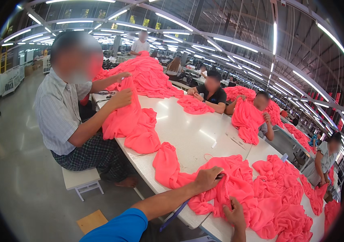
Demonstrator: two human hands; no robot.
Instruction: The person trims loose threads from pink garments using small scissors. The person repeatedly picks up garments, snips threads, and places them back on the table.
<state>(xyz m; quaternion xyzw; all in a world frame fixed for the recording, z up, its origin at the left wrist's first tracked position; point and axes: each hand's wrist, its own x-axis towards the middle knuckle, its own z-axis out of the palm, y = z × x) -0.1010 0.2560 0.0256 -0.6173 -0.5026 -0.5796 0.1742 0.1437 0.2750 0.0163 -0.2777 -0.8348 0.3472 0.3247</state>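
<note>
A crumpled coral-pink garment (240,181) of thin cloth lies in front of me on the white table. My left hand (208,179) reaches in from the lower left and is closed at the garment's upper edge. A small dark tool (220,176) pokes out between its fingers, mostly hidden, so its kind is unclear. Nearer to me, my right hand (234,213) pinches a fold of the same cloth between thumb and fingers. More coral-pink cloth (280,181) is bunched to the right of both hands.
A seated person (69,101) on the left holds up pink cloth (129,117). Two others, a person in black (210,94) and a person (260,103) further right, handle cloth across the white table (184,129). A large pink heap (143,76) covers its far end. A blue strap (174,215) hangs beside my arm.
</note>
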